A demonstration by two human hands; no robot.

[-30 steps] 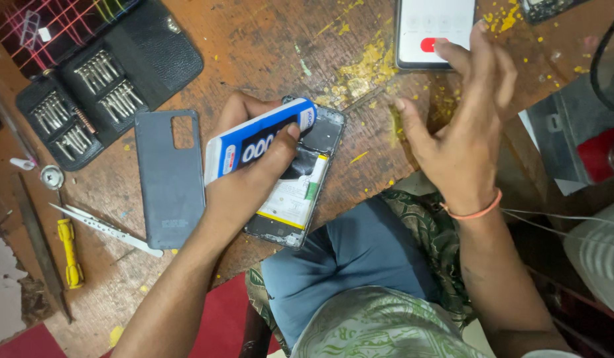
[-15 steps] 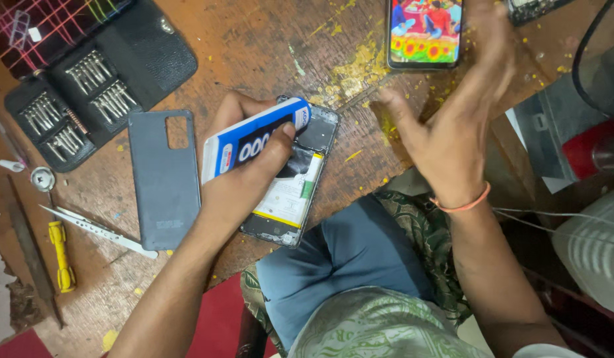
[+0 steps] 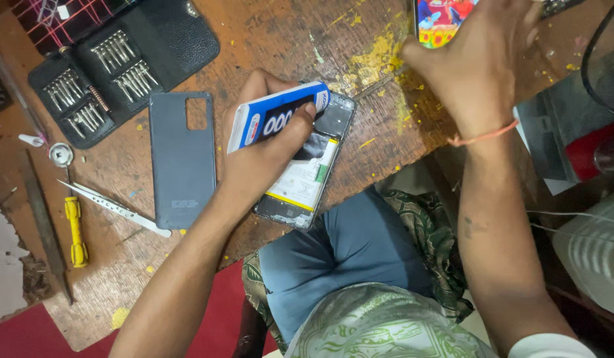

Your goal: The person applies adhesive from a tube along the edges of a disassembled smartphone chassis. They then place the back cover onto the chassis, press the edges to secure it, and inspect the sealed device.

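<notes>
Two hands at work on a worn wooden bench [image 3: 267,40]. Left hand [image 3: 267,156] is clamped on a blue-and-white phone battery [image 3: 275,117], thumb across its face, holding it tilted just above the opened phone [image 3: 306,174], whose back is off and internals exposed. Right hand [image 3: 476,63] is stretched forward, fingers spread, resting on or just over a second phone with a lit colourful screen [image 3: 441,18] at the far edge of view; whether it grips that phone I cannot tell.

Risks, as judgement:
- Opened phone lies with its near end at or slightly over the bench edge above the lap. A push from the left wrist could tip it off.
- Battery is held by thumb and fingers only, at an angle; a slip would drop it onto the exposed board.
- Attention is split between two phones, so either grip may loosen.

Room: the grey back cover [image 3: 182,159] lies just left of the left hand, touching nothing. Beyond it are tweezers [image 3: 111,207], a yellow-handled tool [image 3: 73,229] and an open screwdriver bit case [image 3: 115,66], all well apart from the hands. Bare bench shows between the two phones. To the right a red-and-grey appliance [image 3: 585,142] and cables crowd the bench side.
</notes>
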